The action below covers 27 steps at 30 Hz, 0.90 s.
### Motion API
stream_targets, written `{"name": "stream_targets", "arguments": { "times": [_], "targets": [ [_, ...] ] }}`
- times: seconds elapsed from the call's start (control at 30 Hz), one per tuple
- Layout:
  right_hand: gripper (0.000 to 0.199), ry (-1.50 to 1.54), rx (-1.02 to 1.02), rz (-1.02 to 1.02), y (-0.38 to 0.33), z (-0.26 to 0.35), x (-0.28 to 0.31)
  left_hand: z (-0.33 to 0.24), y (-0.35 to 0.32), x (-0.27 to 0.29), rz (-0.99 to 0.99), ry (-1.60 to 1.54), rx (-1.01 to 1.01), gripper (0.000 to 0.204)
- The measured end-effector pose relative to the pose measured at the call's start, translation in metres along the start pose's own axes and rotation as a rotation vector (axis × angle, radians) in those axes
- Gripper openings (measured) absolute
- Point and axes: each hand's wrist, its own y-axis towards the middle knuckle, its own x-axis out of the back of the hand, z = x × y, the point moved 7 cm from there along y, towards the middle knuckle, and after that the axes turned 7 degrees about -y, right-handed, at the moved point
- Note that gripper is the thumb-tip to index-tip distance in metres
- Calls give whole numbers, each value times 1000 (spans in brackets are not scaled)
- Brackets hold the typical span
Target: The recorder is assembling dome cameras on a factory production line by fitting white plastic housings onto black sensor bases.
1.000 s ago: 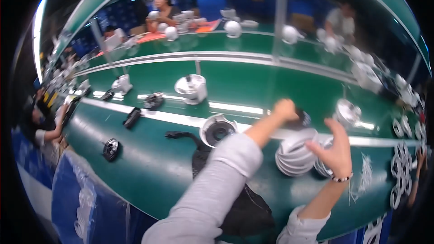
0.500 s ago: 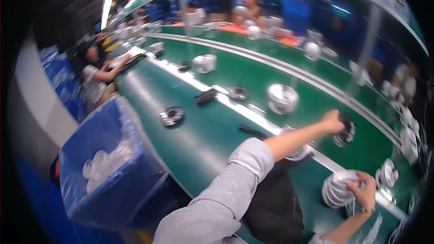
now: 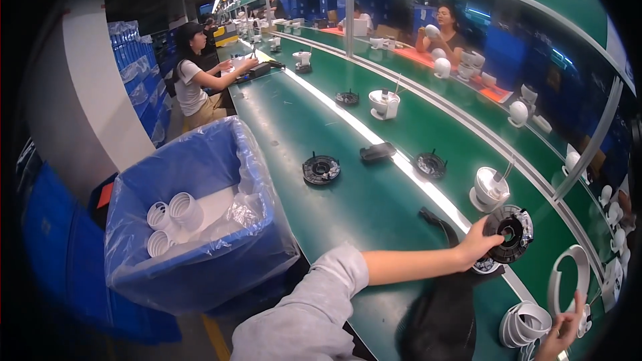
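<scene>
My left hand (image 3: 476,247) grips a round black plastic base (image 3: 505,237) with a central hole and electronic parts along its edge, held tilted above the bench. In my right hand (image 3: 564,334), at the lower right, a white plastic ring (image 3: 568,281) stands upright, pinched by its lower edge. Just left of that hand sits a stack of white rings (image 3: 525,324). Under my left wrist a white part with bits inside (image 3: 486,265) is partly hidden. Another black round base (image 3: 322,169) lies on the green bench.
A blue bin (image 3: 200,274) lined with clear plastic holds several white coils at the left. On the green belt (image 3: 428,130) stand white housings (image 3: 489,189) and a black base (image 3: 429,164). A black dark-cased part (image 3: 378,152) lies nearby. A co-worker (image 3: 197,80) sits farther along the bench.
My left hand has brought the black base nearer and turned its round side into view. My right hand has lifted a white ring off the stack. The whole view has shifted.
</scene>
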Motion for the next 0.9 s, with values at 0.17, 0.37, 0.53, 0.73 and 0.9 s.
{"name": "stream_targets", "arguments": {
  "times": [0.17,0.37,0.53,0.73,0.9],
  "targets": [
    [11,113,327,57,-49,66,-37,35,-31,4,-200,-299,149,44],
    [24,258,101,632,-67,59,-70,44,1,15,-216,-209,57,38],
    [98,95,307,647,-62,71,-109,-7,-6,29,-146,-171,-141,32],
    [107,180,277,819,-71,44,-125,23,5,-1,-101,-170,-128,35],
    [108,493,222,531,-25,40,-120,-28,-9,17,-130,-50,-125,33]
  ]
}}
